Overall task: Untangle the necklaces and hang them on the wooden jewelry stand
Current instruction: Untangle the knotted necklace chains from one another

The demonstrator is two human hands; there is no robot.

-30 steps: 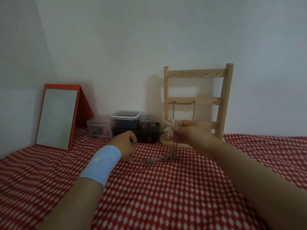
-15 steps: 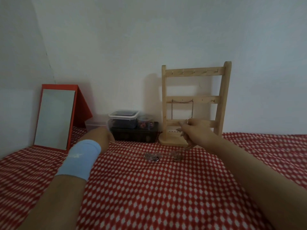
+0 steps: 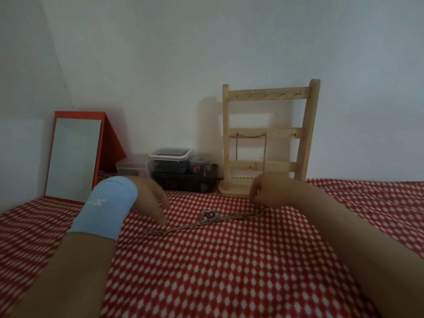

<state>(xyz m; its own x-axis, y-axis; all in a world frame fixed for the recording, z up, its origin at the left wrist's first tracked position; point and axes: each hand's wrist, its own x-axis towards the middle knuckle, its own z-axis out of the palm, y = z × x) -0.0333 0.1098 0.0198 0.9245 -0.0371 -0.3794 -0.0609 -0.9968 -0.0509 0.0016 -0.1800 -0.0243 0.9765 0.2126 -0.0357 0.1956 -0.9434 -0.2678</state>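
on the red checked cloth [image 3: 229,271] the tangled necklaces [image 3: 208,215] lie stretched out flat; the left hand [image 3: 149,198] (blurred) hangs loose-fingered just above one end, the right hand [image 3: 273,191] pinches the other. behind them the wooden jewelry stand [image 3: 268,166] carries one hung chain [image 3: 236,148].

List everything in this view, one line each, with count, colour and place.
wooden jewelry stand: 1, pale wood, back right by wall
hung chain: 1, silver, on stand's middle bar
tangled necklaces: 1 bunch, silver, on cloth between hands
cloth: 1, red-and-white check, covers surface
mirror: 1, red frame, back left
clear containers: 3, see-through, between mirror and stand
dark box: 1, black, left of stand base
wristband: 1, light blue, left wrist
left hand: 1, fingers down near chain's left end
right hand: 1, curled on chain's right end
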